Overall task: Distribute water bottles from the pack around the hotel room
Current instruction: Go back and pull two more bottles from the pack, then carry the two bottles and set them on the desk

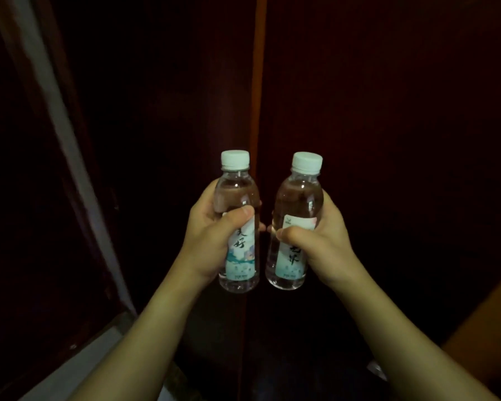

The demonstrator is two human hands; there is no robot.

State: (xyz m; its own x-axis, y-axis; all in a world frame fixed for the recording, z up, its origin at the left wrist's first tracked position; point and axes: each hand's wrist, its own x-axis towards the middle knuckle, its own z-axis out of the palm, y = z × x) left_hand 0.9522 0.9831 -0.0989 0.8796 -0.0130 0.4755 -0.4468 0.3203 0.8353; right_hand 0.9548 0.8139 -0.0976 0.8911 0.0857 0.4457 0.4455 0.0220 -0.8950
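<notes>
Two small clear water bottles with white caps and pale blue-white labels are held upright, side by side, in front of me. My left hand (211, 235) grips the left bottle (237, 198) around its middle, thumb across the label. My right hand (321, 241) grips the right bottle (298, 195) the same way. The two bottles stand a little apart and do not touch. The pack is not in view.
A dark reddish wooden door or panel (388, 111) fills the view close ahead, with a lighter vertical strip (259, 82) down its middle. A pale frame edge (49, 96) slants down the left. The room is very dim.
</notes>
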